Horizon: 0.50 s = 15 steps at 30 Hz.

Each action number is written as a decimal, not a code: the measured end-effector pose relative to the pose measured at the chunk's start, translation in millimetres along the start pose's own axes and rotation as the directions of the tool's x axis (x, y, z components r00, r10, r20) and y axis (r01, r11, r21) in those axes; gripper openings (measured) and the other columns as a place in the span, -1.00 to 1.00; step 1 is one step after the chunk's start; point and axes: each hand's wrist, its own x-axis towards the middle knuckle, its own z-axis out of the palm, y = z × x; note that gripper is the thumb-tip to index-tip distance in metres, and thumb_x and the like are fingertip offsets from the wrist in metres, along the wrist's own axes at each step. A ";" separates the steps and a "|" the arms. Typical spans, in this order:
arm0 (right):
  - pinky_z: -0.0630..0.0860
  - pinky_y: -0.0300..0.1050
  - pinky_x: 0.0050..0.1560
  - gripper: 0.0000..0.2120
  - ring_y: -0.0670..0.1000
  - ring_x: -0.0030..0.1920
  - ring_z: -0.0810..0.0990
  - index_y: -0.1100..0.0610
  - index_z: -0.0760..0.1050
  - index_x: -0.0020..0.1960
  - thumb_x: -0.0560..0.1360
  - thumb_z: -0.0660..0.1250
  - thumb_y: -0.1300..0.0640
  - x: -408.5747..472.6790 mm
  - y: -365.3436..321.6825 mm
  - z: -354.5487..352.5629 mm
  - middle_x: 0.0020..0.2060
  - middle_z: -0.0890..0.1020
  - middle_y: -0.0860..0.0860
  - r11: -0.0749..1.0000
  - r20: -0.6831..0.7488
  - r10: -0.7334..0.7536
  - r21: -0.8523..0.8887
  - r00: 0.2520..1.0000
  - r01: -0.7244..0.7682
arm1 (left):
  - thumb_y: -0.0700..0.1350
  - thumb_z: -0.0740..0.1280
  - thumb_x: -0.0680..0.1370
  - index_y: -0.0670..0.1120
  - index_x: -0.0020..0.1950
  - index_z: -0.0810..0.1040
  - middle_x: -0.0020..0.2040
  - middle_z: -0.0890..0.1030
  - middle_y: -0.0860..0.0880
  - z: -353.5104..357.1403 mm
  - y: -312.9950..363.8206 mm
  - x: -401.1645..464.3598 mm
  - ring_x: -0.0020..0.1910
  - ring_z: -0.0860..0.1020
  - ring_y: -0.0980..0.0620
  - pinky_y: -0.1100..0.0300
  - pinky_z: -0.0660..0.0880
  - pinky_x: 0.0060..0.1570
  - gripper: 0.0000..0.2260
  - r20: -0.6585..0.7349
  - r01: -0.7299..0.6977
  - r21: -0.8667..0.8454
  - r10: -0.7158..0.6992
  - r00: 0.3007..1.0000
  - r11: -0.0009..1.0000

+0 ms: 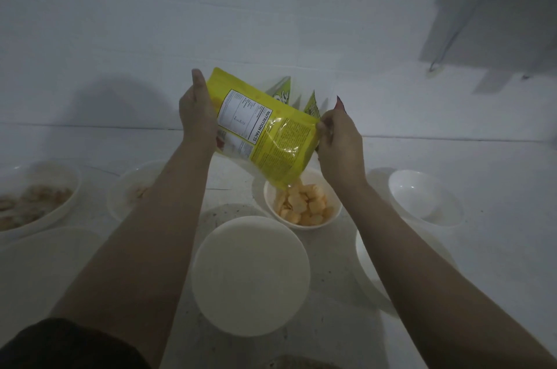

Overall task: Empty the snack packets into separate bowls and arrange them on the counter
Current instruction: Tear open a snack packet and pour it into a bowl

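Note:
A yellow snack packet (pixel 271 133) hangs tilted over a small white bowl (pixel 334 215), its open mouth pointing down. Pale orange chips (pixel 304 203) lie heaped in that bowl, right under the mouth. My left hand (pixel 196 112) grips the packet's upper left edge. My right hand (pixel 340 139) pinches its right edge. Two green-yellow packets (pixel 283 89) stand upright behind, against the wall, partly hidden by the tilted packet.
A large white bowl (pixel 250 275) sits nearest me at centre. More white bowls stand around: one at far left holding snacks (pixel 39 200), one behind my left forearm (pixel 126 187), one at right (pixel 419 197) and another under my right forearm (pixel 367 263). A dark cabinet (pixel 497 7) hangs upper right.

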 end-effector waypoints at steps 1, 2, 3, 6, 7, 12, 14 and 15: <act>0.54 0.09 -0.17 -0.95 0.14 -0.12 0.58 0.08 0.40 0.04 0.62 0.17 0.17 0.5 -1.6 1.8 -0.10 0.55 0.01 1.000 -0.003 0.010 0.017 1.000 -0.010 | 0.44 0.08 0.41 0.02 -0.40 0.15 -0.39 0.27 -0.01 -0.3 -0.2 1.0 -0.31 0.26 -0.01 0.11 0.25 -0.24 -0.49 -0.004 0.005 -0.006 -0.005 1.000 1.000; 0.57 0.16 -0.19 -0.95 0.15 -0.13 0.58 0.05 0.39 0.02 0.62 0.17 0.16 1.4 -2.7 2.9 -0.10 0.56 0.01 0.999 -0.005 0.017 0.030 1.000 -0.017 | 0.44 0.07 0.41 0.02 -0.39 0.15 -0.39 0.27 -0.01 -0.4 -0.9 0.9 -0.31 0.27 -0.01 0.11 0.26 -0.24 -0.49 -0.008 0.005 -0.013 -0.006 1.000 1.000; 0.57 0.18 -0.17 -0.95 0.15 -0.12 0.59 0.06 0.40 0.01 0.61 0.18 0.16 3.5 -2.9 3.3 -0.11 0.56 0.01 0.999 -0.007 0.018 0.032 1.000 -0.018 | 0.42 0.07 0.43 0.02 -0.38 0.16 -0.39 0.29 -0.01 -0.5 -2.7 1.5 -0.32 0.28 0.00 0.12 0.27 -0.24 -0.51 -0.009 0.006 -0.021 -0.006 1.000 1.000; 0.47 -0.03 -0.10 -0.91 0.09 -0.13 0.52 0.19 0.51 -0.04 0.58 0.25 0.21 12.4 -2.5 -1.7 -0.14 0.56 0.04 0.999 0.035 -0.010 -0.040 0.999 0.011 | 0.32 0.07 0.55 0.02 -0.38 0.17 -0.43 0.30 0.03 -2.2 -6.3 1.0 -0.37 0.28 0.02 0.14 0.29 -0.23 -0.54 -0.032 0.004 -0.042 -0.005 0.999 0.999; 0.45 -0.06 -0.10 -0.91 0.06 -0.15 0.49 0.19 0.53 -0.07 0.57 0.27 0.22 13.9 -2.3 -2.8 -0.15 0.56 0.04 0.998 0.063 -0.016 -0.059 0.998 0.020 | 0.30 0.07 0.56 0.02 -0.38 0.16 -0.43 0.29 0.04 -3.1 -7.3 1.5 -0.38 0.27 0.02 0.15 0.29 -0.23 -0.54 -0.044 0.007 -0.040 -0.009 0.999 0.999; 0.28 -0.16 -0.21 -0.92 0.06 -0.12 0.52 0.16 0.53 -0.11 0.55 0.30 0.22 7.4 0.0 -1.9 -0.11 0.59 0.06 0.999 0.065 -0.011 -0.053 0.998 0.014 | 0.31 0.06 0.56 0.02 -0.36 0.14 -0.42 0.26 0.02 -5.5 -6.9 2.0 -0.34 0.26 0.00 0.15 0.28 -0.23 -0.55 -0.039 0.010 -0.025 -0.011 0.999 1.000; 0.25 -0.19 -0.22 -0.92 0.08 -0.08 0.55 0.17 0.54 -0.10 0.55 0.30 0.23 5.7 0.5 -2.7 -0.06 0.61 0.09 0.999 0.042 -0.011 -0.038 0.999 0.012 | 0.31 0.07 0.56 0.02 -0.36 0.15 -0.42 0.27 0.02 -5.0 -7.0 1.4 -0.35 0.27 0.00 0.15 0.28 -0.25 -0.55 -0.027 0.006 -0.036 -0.007 1.000 0.999; 0.25 -0.20 -0.23 -0.92 0.08 -0.09 0.55 0.18 0.54 -0.10 0.55 0.30 0.24 6.2 0.4 -3.1 -0.04 0.61 0.10 0.999 0.032 -0.016 -0.034 0.999 0.017 | 0.31 0.07 0.56 0.02 -0.36 0.15 -0.42 0.26 0.02 -4.8 -6.1 0.6 -0.37 0.26 0.01 0.15 0.26 -0.28 -0.54 -0.028 0.002 -0.038 -0.003 1.000 0.999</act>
